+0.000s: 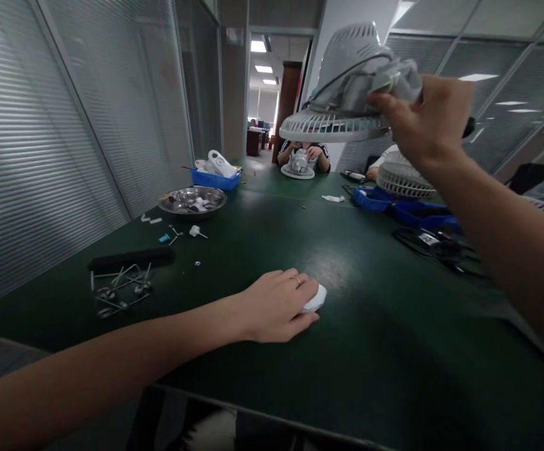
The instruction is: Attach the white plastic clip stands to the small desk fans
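Note:
Held up above the table, a white fan (347,78) has its slatted round cage facing down and its motor showing. My right hand (434,119) is closed around the pale part at the fan's back, and a dark cable curves over the motor. Down on the table, my left hand (278,305) lies over a small white rounded piece (317,299), fingers curled on it. Most of that piece is hidden under the fingers, so its kind cannot be made out.
On the left are a metal bowl (194,210) of small parts, a blue bin (214,180), a black bar (131,258) and bent metal wires (120,288). Rightward stand blue trays (370,199), another fan cage (403,178) and black cables (434,244). A person (321,156) handles a fan across the table.

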Demonstrator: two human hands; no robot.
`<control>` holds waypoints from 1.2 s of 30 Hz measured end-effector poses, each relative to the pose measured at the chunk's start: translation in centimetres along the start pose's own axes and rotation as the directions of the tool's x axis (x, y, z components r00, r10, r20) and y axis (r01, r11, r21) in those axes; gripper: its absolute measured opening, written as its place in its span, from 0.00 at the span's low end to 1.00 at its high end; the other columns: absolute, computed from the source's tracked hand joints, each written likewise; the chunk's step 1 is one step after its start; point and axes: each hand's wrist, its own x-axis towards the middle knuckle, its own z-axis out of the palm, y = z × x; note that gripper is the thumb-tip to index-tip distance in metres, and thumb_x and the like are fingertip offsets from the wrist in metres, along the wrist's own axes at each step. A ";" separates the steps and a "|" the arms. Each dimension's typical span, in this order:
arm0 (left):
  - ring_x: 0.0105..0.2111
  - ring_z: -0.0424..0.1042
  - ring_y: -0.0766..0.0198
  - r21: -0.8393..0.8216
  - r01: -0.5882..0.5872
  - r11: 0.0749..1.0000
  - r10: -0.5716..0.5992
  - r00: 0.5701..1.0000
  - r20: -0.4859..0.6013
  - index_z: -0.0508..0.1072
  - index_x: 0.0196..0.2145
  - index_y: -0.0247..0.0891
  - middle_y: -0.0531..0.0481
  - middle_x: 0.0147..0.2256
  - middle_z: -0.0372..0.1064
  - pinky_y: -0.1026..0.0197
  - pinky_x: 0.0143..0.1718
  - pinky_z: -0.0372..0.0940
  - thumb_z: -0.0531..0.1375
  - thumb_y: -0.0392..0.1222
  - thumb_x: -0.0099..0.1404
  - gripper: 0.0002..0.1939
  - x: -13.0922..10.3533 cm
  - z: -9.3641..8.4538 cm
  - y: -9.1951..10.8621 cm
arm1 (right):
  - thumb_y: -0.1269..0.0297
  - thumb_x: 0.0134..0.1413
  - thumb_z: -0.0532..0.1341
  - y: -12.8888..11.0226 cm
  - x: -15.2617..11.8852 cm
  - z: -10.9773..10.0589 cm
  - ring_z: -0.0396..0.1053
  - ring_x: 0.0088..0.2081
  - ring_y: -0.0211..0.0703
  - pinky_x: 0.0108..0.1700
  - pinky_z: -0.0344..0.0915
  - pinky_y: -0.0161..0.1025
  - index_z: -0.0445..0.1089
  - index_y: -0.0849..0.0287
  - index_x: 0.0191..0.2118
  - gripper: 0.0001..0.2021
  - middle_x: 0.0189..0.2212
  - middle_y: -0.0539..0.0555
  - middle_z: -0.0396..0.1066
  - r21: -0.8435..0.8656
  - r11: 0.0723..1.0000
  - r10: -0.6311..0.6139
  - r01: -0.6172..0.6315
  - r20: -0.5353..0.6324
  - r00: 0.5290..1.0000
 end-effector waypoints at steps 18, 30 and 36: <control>0.44 0.69 0.58 0.192 0.355 0.915 -0.369 0.929 0.035 0.65 0.51 0.35 0.43 0.49 0.65 0.50 0.44 0.67 0.56 0.44 0.66 0.17 21.6 5.8 -15.6 | 0.40 0.56 0.50 2.1 -3.4 -0.4 0.60 0.24 0.40 0.27 0.49 0.35 0.65 0.59 0.24 0.26 0.19 0.51 0.62 -0.038 0.999 0.027 -0.029 -0.057 0.998; 0.39 0.74 0.50 0.198 0.209 0.958 -0.256 0.934 0.248 0.74 0.36 0.32 0.37 0.39 0.73 0.53 0.39 0.67 0.62 0.24 0.53 0.12 6.3 1.5 -5.6 | 0.41 0.56 0.50 0.1 -11.9 3.8 0.70 0.30 0.47 0.25 0.40 0.36 0.68 0.61 0.33 0.25 0.35 0.58 0.74 -0.180 0.971 -0.077 0.155 0.379 0.922; 0.42 0.72 0.55 0.190 0.220 0.957 -0.267 0.922 0.280 0.72 0.40 0.33 0.41 0.41 0.72 0.57 0.41 0.66 0.60 0.25 0.57 0.13 2.5 -0.1 -4.3 | 0.42 0.58 0.51 -1.9 -14.8 4.3 0.72 0.30 0.47 0.24 0.41 0.36 0.68 0.58 0.34 0.22 0.34 0.56 0.74 -0.169 0.980 0.002 0.107 0.547 0.837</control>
